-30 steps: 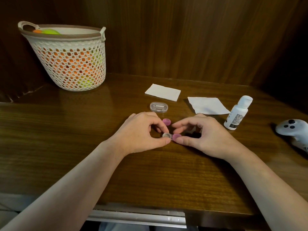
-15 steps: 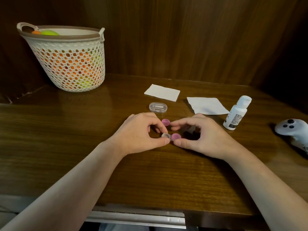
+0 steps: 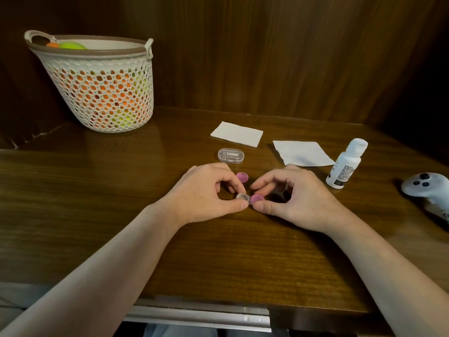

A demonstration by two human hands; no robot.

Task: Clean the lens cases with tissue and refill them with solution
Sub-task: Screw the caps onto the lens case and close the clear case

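Upper left of my frame: a white mesh basket (image 3: pixel 102 93) of orange and green balls; a white game controller (image 3: pixel 427 190) lies far right on the table (image 3: pixel 73 203).

Glossy wooden table (image 3: pixel 121 190), clear plastic lens case (image 3: pixel 243 197), paper tissues (image 3: pixel 237 134).

Bare surface (image 3: pixel 218 259) is found in front of the hands and across the whole left side, up to the basket (image 3: pixel 102 93) at the far left corner. Passage behind the hands is narrowed by a loose pink cap (image 3: pixel 242 177), a clear case (image 3: pixel 230 155) and two tissues (image 3: pixel 237 134) (image 3: pixel 302 153). The right side is obstructed by the upright bottle (image 3: pixel 346 164) and a white controller (image 3: pixel 428 190). The gap between those two appears passable, though the view is distorted there. The rear is closed by a wooden wall (image 3: pixel 267 57).
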